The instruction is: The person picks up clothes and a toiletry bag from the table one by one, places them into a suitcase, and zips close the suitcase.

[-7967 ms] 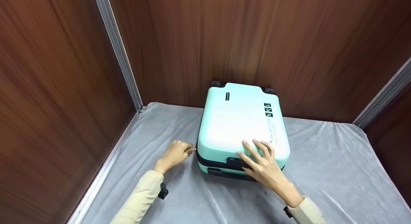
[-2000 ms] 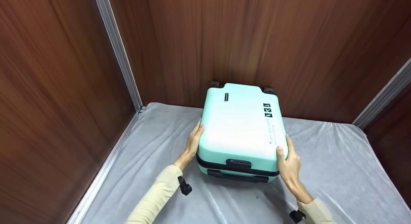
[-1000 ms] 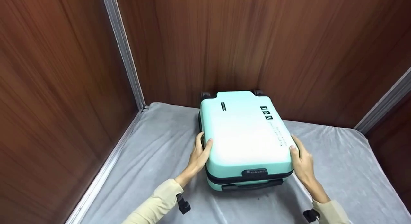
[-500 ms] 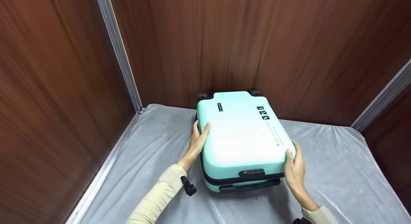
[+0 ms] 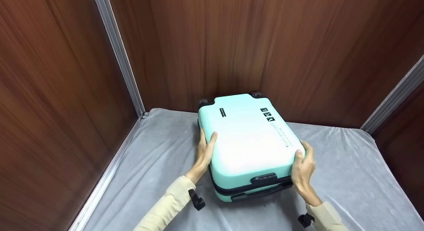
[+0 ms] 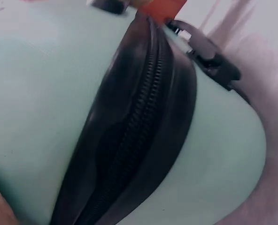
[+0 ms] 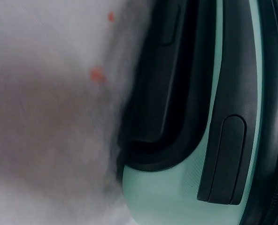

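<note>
A mint-green hard-shell suitcase (image 5: 248,141) lies flat on the grey cloth, turned a little so its far end points left. My left hand (image 5: 203,154) grips its left side, thumb on the top shell and fingers down the side. At the near right corner my right hand (image 5: 303,166) holds the case, thumb on top, fingers round the right side. In the left wrist view the closed black zipper (image 6: 150,89) runs along the edge. A black carry handle (image 7: 235,108) lies against the near side in the right wrist view. The fingertips under the edges are hidden.
Grey cloth (image 5: 159,151) covers the surface around the case. A brown wood-grain wall (image 5: 232,42) stands close behind the black wheels (image 5: 256,94). Another panel (image 5: 59,91) rises at the left, with a metal post (image 5: 121,55) in the corner.
Earlier my left hand was at the near left corner and my right lay spread on top. Both moved to the sides; the suitcase has turned, its far end going left, and come slightly nearer.
</note>
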### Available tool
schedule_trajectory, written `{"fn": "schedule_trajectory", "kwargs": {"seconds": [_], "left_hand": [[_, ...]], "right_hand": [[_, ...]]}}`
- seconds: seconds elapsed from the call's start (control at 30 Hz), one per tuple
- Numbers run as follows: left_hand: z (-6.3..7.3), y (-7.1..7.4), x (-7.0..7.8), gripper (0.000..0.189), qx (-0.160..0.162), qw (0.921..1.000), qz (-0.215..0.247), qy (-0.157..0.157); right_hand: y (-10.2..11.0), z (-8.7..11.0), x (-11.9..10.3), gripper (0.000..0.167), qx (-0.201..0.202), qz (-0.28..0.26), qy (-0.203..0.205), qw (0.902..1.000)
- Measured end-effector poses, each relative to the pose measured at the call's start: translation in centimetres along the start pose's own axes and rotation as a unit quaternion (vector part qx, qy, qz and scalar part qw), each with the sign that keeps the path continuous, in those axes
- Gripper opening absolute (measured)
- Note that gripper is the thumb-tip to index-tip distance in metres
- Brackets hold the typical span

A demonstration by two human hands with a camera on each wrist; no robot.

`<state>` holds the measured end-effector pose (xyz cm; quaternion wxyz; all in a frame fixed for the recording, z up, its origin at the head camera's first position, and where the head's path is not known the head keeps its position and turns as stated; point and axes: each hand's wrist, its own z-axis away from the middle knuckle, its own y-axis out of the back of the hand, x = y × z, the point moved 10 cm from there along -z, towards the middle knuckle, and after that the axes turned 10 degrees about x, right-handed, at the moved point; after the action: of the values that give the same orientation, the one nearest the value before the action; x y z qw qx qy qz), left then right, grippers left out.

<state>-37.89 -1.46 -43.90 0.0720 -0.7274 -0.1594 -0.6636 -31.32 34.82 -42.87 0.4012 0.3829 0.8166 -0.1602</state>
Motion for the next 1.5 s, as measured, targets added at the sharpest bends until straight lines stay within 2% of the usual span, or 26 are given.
{"fn": "schedule_trajectory", "kwargs": {"seconds": [0.13,0.23,0.4,0.57,0.8,1.07,1.13,1.3,1.5], "left_hand": [[1.8,-0.1,-0.1,0.080,0.029,0.9991,-0.027,0.015],[2.7,-0.6,-0.2,0.080,0.026,0.9979,-0.055,0.023],[2.6,-0.8,-0.3,0.084,0.009,0.9973,-0.066,0.032],[1.1,-0.1,-0.1,0.077,0.019,0.9977,-0.059,0.028],[-2.3,0.5,0.0,0.070,0.030,0.9981,-0.052,0.011],[-6.6,1.3,-0.6,0.076,0.047,0.9982,-0.028,-0.023],[-7.3,1.3,-0.8,0.076,0.036,0.9990,-0.014,-0.021],[-8.4,0.6,-0.8,0.077,-0.019,0.9996,0.015,-0.015],[-8.8,0.0,-1.0,0.085,-0.036,0.9992,0.009,-0.013]], "right_hand": [[0.0,-1.2,0.9,0.045,-0.016,-0.010,-0.009,0.9998],[0.3,-1.5,1.7,0.043,-0.031,-0.017,-0.020,0.9992],[0.7,-1.6,2.3,0.042,-0.061,0.003,-0.024,0.9979],[0.9,-1.7,2.4,0.043,-0.077,0.034,-0.021,0.9962],[1.3,-1.1,2.3,0.044,-0.075,0.062,-0.014,0.9952],[1.8,0.7,1.7,0.054,-0.097,0.078,-0.075,0.9894],[1.9,1.5,1.5,0.058,-0.103,0.081,-0.087,0.9875],[1.9,2.7,0.9,0.063,-0.093,0.084,-0.098,0.9873],[1.7,3.1,0.6,0.066,-0.078,0.073,-0.101,0.9892]]}}
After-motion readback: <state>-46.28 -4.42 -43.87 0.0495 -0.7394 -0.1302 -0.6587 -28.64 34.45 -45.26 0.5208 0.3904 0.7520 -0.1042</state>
